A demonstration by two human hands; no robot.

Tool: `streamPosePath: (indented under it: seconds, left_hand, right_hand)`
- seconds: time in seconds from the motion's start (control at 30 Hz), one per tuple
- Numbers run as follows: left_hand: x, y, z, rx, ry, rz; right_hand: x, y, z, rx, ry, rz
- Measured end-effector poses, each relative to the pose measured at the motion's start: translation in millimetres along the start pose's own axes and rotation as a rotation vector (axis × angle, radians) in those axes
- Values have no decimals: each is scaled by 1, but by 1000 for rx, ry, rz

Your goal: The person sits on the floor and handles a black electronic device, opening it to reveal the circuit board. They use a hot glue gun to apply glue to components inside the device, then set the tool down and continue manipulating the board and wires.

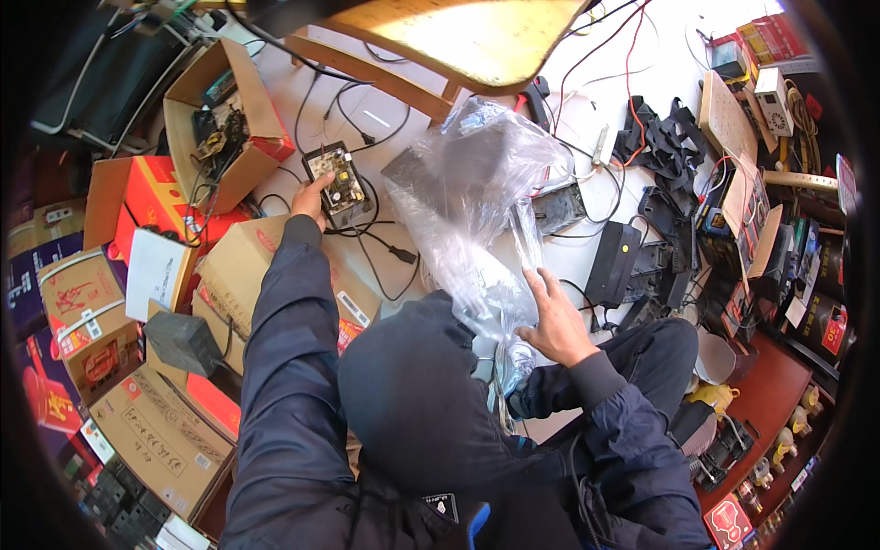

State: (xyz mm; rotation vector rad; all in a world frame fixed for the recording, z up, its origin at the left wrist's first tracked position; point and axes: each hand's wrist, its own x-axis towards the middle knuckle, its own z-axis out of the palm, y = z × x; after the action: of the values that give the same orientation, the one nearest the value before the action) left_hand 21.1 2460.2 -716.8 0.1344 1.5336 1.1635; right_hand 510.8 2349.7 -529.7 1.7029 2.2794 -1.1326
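My left hand (pixel 312 200) grips the near left edge of an open black case with a circuit board (pixel 337 186) inside. The thumb lies over the rim, and the other fingers are partly hidden. Cables run from around the case across the floor. To its right lies a big crumpled clear plastic bag (pixel 467 197), with something dark showing through it. The bag's near end reaches down between my knees. My right hand (pixel 557 321) is at the bag's right edge, thumb and fingers spread apart and the fingertips at the plastic.
Cardboard boxes (pixel 160 440) crowd the left side, one open box (pixel 220 119) full of electronic parts. A wooden table (pixel 440 41) overhangs at the top. Black straps (pixel 665 137) and a black power adapter (pixel 612 264) lie to the right. A shelf (pixel 779 431) stands far right.
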Motion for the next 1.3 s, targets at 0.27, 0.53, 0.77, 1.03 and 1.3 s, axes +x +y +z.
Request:
streamPosePath:
  seconds: [0.27,0.53,0.77,1.03,1.3]
  left_hand:
    - [-97,85,11,-394,-138,129]
    - [-233,161,23,-552,-325,475]
    - [-323,217,46,-541,-610,624]
    - [-376,213,117,-611,-631,623]
    - [-381,157,190,-637,-729,419]
  right_hand:
    - [9,15,14,184,92,-29]
    - [-2,-8,-64,320,288,-200]
    - [-23,34,-84,147,475,-219]
    - [-95,106,-126,164,344,-91]
    - [-144,158,-171,-96,413,-9]
